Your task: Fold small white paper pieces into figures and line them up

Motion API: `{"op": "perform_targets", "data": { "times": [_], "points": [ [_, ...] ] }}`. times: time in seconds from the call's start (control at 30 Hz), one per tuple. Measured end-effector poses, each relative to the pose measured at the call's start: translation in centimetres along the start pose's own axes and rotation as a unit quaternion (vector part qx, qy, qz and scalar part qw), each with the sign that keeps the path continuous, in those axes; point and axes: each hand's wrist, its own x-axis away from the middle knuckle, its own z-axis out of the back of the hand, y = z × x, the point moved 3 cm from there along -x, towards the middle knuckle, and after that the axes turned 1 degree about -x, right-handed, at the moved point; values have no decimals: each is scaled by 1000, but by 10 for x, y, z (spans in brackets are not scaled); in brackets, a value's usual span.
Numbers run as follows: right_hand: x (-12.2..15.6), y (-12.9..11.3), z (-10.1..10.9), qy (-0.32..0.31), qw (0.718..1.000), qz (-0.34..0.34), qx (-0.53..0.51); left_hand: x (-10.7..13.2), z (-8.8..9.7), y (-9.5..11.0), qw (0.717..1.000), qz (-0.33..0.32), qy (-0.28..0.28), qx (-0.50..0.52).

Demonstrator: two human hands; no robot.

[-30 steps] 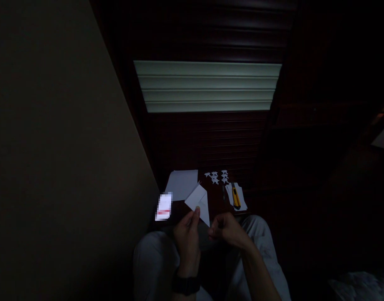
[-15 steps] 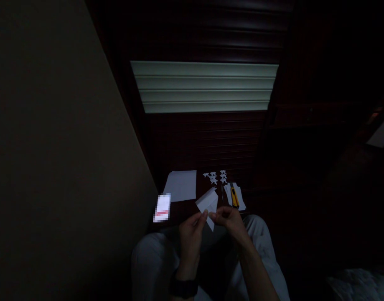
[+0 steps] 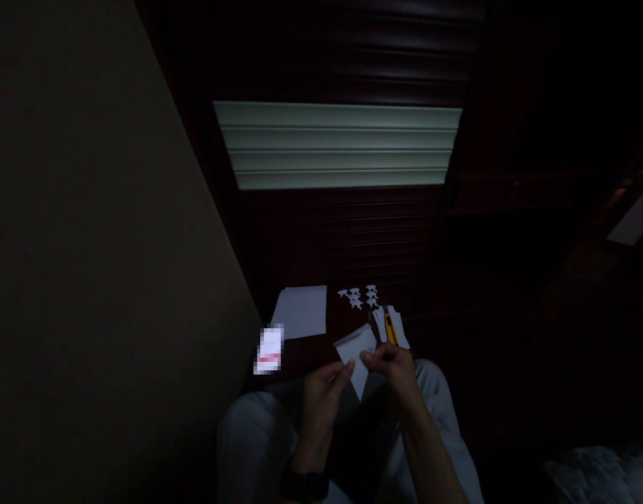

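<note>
In dim light I hold a folded white paper above my lap, in front of a small dark table. My left hand, with a dark watch on its wrist, pinches the paper's lower left edge. My right hand pinches its right side, fingers curled. Both hands are closed on the paper.
On the table lie a white sheet, several small folded paper figures, a yellow utility knife on a paper scrap, and a white card with a red band. A beige wall stands left; dark slatted wood with a pale panel behind.
The paper has moved right and turned. My right hand, apart from it before, has come up and taken hold of its right side; the left hand keeps its pinch.
</note>
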Motion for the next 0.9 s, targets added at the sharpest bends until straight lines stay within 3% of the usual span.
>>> {"op": "perform_targets", "data": {
  "times": [0.37, 0.5, 0.67, 0.9],
  "points": [
    [-2, 7, 5, 69, 996, -32, -48, -2, 2, -7, 1000, 19, -23, -3],
    [-4, 13, 1, 60, 996, -5, -61, -1, 2, -9, 999, 25, -21, 4],
    [-3, 16, -7, -18, 998, 32, 53, 0, 4, -11, 999, -1, 35, 16],
    [-1, 17, -8, 26, 992, 56, 110, -1, 6, -10, 997, -6, 74, -13]
  ]
}}
